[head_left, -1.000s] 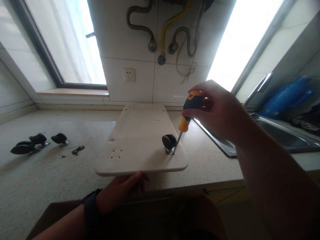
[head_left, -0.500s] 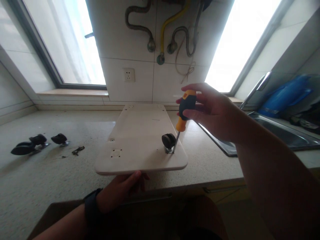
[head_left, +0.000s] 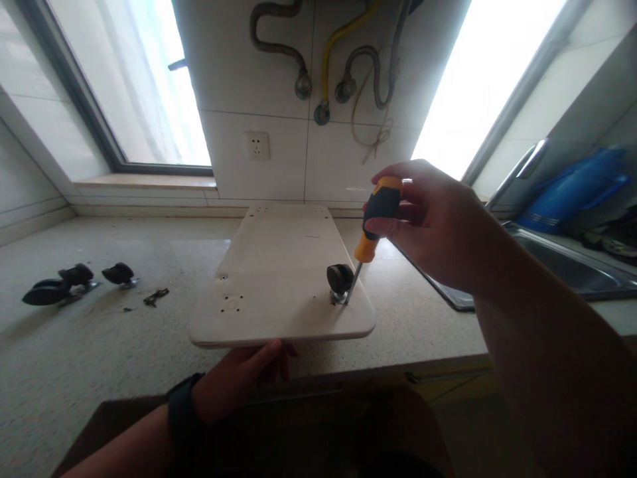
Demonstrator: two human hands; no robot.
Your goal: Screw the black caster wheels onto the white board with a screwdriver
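Note:
A white board [head_left: 279, 265] with rounded corners lies on the countertop, its near edge toward me. My right hand [head_left: 428, 219] grips a yellow and dark blue screwdriver [head_left: 382, 211], tilted, with its tip down at the base plate of a black caster wheel [head_left: 340, 279]. That caster stands at the board's near right corner. At the near left corner, several small holes surround a faint round mark. My left hand [head_left: 259, 365] is at the board's near edge, thumb against it; the other fingers are partly hidden below the edge. A dark band circles the left wrist.
On the left of the countertop [head_left: 164, 358] lie three more black casters [head_left: 118, 273] and a small pile of screws [head_left: 156, 296]. A metal sink [head_left: 542, 265] sits to the right, with a blue object [head_left: 572, 189] behind it. A wall socket [head_left: 257, 146] and hoses are at the back.
My right hand and the screwdriver handle have shifted slightly right, so the screwdriver leans more. Its tip remains at the caster plate. My left hand stays at the board's edge.

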